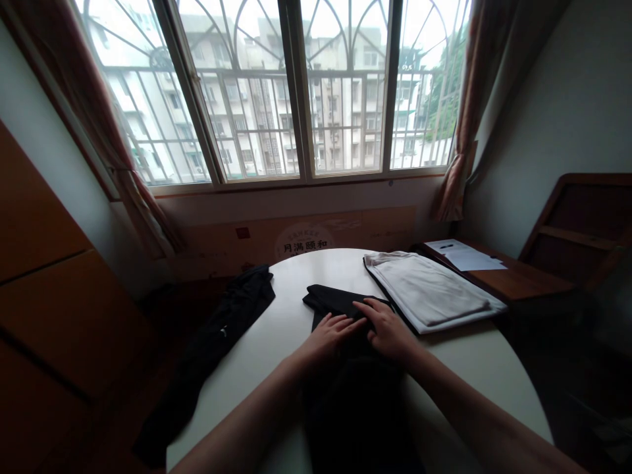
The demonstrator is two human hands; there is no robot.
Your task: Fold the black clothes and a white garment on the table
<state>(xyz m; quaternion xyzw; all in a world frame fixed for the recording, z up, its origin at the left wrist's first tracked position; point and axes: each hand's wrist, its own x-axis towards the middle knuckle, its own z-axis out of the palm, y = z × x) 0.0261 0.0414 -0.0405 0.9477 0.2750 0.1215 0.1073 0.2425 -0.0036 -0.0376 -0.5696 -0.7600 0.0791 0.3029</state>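
Note:
A black garment [360, 415] lies on the round white table [281, 349], its upper end gathered in folds and its lower part running toward me out of view. Whether it is a top or trousers I cannot tell. My left hand [336, 332] rests flat on the cloth with its fingers stretched out. From the other side my right hand [390, 332] presses on the same garment, fingers extended, their tips close to those of the left. Some of the cloth is hidden under both hands.
Folded white and grey clothes [429, 289] are stacked on the table at the right. Another black garment [222, 342] hangs over its left edge. Papers [464, 255] lie on a brown wooden surface [523, 280] beyond. A barred window [340, 125] and curtains are behind.

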